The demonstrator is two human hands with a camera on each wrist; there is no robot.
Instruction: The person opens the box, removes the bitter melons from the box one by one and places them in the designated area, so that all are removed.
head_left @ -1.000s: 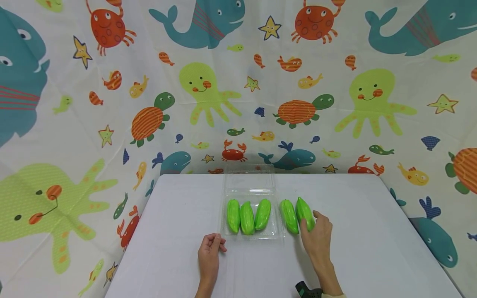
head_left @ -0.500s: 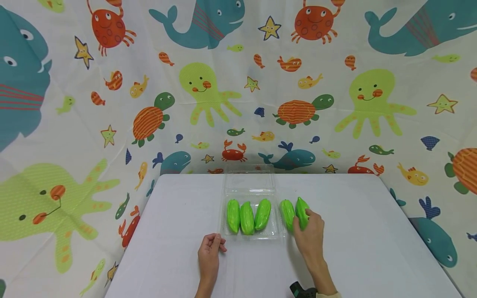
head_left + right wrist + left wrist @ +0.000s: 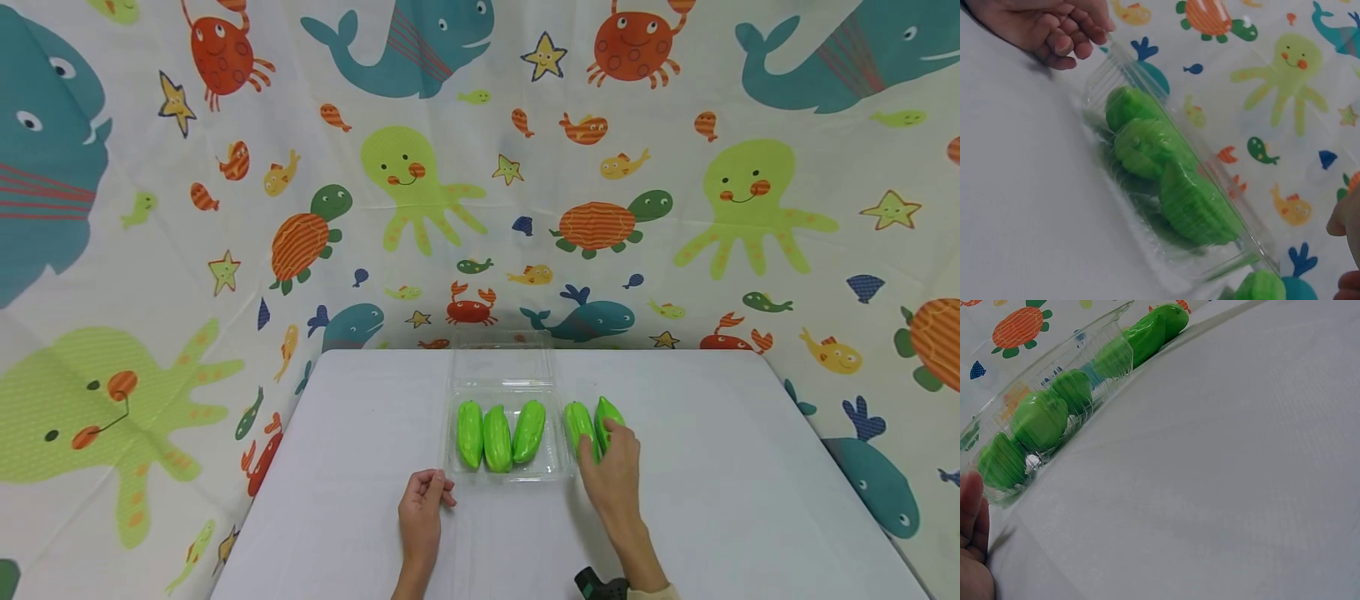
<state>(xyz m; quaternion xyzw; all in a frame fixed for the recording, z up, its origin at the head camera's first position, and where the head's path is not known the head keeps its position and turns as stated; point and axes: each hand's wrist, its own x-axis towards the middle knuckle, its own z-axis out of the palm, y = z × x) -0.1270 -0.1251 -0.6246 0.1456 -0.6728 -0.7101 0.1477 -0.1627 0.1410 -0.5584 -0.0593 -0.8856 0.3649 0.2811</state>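
A clear plastic clamshell box (image 3: 555, 471) stands on the white table with its lid raised at the back. Three green cucumbers, such as this middle cucumber (image 3: 497, 440), lie inside it. Right of the box lie two more: a nearer cucumber (image 3: 577, 421) and a farther cucumber (image 3: 606, 410). My right hand (image 3: 617, 479) reaches over these two, thumb by the nearer one and fingers over the farther one; contact is unclear. Loosely curled, my left hand (image 3: 422, 510) rests by the box's front left corner, its thumb close to the rim, holding nothing visible.
A white cloth covers the table (image 3: 750, 500). Behind and at both sides hangs a curtain (image 3: 480, 50) printed with sea animals. A dark device (image 3: 600, 585) is strapped at my right wrist.
My right hand has shifted left, from beside the farther cucumber to over the pair. The pair has stayed nearly in place. My left hand and the box are still.
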